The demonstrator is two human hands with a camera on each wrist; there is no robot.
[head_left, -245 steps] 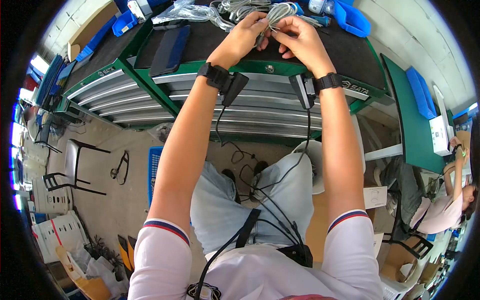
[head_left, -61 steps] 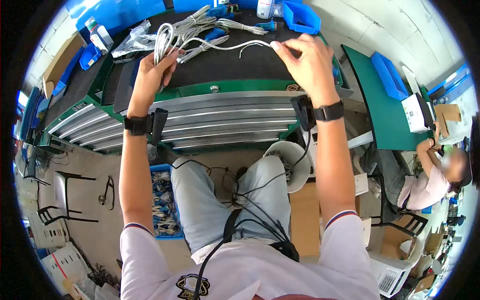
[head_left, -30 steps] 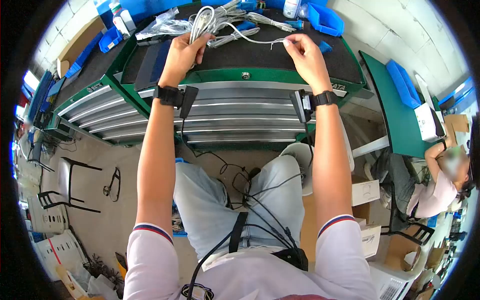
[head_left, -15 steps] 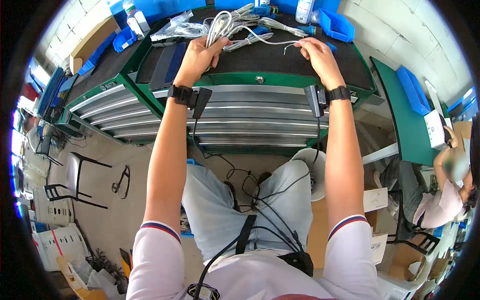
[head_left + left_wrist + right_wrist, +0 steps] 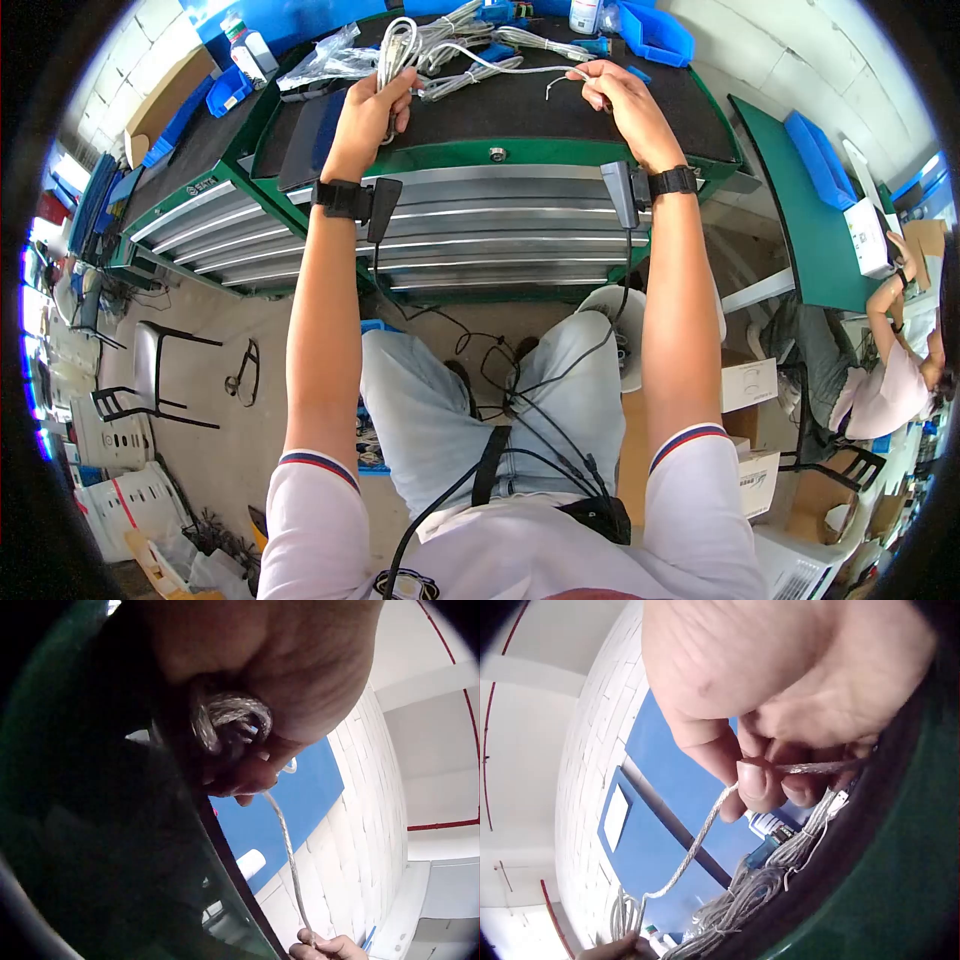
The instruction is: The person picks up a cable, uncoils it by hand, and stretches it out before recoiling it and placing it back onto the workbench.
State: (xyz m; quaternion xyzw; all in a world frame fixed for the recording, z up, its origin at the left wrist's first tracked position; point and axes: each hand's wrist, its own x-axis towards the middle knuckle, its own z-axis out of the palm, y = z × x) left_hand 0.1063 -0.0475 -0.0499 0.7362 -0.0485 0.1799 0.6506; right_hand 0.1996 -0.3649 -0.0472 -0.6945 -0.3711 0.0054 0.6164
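Tightly, fingers round cable.

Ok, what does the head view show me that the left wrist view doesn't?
Only the head view: the cabinet's steel drawers, the pile of loose cables on its top and a blue bin. Only the left wrist view: the underside of the coil, its loops bunched in the palm. Both: the left grip holds the coil, and one strand runs across to the right grip, which pinches it.
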